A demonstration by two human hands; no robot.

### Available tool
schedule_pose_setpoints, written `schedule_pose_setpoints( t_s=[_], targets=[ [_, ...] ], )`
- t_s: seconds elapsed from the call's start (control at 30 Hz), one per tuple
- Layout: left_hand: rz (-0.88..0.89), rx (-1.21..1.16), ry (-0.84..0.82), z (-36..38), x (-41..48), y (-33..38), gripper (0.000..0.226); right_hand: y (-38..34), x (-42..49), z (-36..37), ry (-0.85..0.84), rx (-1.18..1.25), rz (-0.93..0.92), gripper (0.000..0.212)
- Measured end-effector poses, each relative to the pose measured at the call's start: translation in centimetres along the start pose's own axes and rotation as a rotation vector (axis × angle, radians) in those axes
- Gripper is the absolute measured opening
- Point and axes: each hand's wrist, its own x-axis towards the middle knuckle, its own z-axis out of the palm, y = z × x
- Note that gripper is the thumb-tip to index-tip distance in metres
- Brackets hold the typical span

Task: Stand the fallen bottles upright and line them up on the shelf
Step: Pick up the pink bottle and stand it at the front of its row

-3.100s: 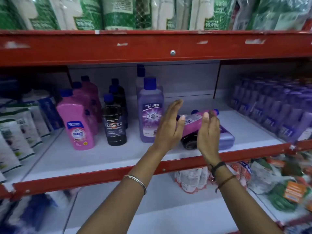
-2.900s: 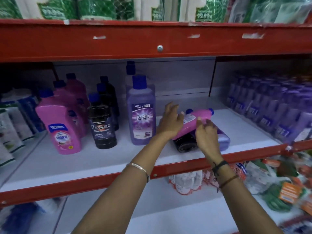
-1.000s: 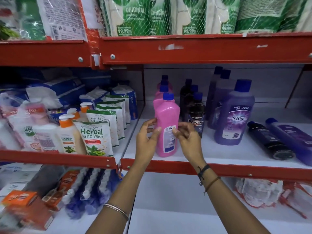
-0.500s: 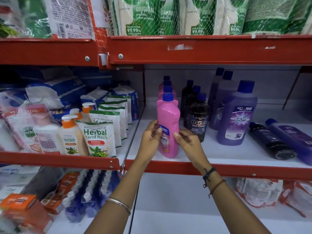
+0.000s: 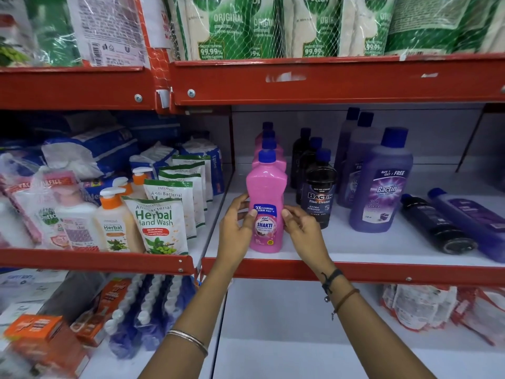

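Grip both sides: left hand (image 5: 235, 228), right hand (image 5: 304, 231) curled round upright pink bottle (image 5: 266, 191) at shelf's (image 5: 349, 250) front edge; black floor cleaner (image 5: 318, 194) just beside; fallen black bottle (image 5: 437, 228), fallen purple bottle (image 5: 474, 222) toward right end.

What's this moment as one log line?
pink bottle: upright, row front | left hand: grips it | right hand: grips it | black bottle, purple bottle: lying on shelf

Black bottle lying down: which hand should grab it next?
Probably the right hand. The black bottle lies right of the pink bottle both hands hold; the left hand would have to cross.
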Motion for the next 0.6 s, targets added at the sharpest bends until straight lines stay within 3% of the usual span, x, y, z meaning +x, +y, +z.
schedule_pose_setpoints(
  t_s=[0.1, 0.17, 0.23, 0.3, 0.37, 0.5, 0.6],
  targets=[
    [0.014, -0.022, 0.123, 0.7, -1.3, 0.5, 0.041, -0.4, -0.3, -0.9, 0.032, -0.001, -0.008, 0.033],
    [0.169, 0.072, 0.295, 1.4, -2.4, 1.5, 0.037, -0.8, -0.6, -2.2, 0.092, -0.003, -0.015, 0.032],
    [0.377, 0.158, 0.355, 3.1, -3.5, 3.1, 0.033, -1.2, -1.3, -4.6, 0.134, -0.003, -0.023, 0.029],
    [0.499, 0.192, 0.291, 5.2, -4.1, 4.4, 0.030, -1.6, -1.9, -6.9, 0.141, -0.010, -0.040, 0.028],
    [0.504, 0.140, 0.178, 8.2, -4.3, 5.5, 0.030, -1.7, -2.5, -9.9, 0.165, -0.047, -0.039, 0.028],
    [0.393, 0.037, -0.001, 14.7, -4.4, 6.8, 0.030, -1.2, -2.7, -16.8, 0.270, -0.124, -0.016, 0.024],
    [0.213, -0.031, -0.137, 19.9, -4.5, 7.0, 0.030, -0.6, -2.6, -22.3, 0.357, -0.282, 0.015, 0.024]
  ],
)
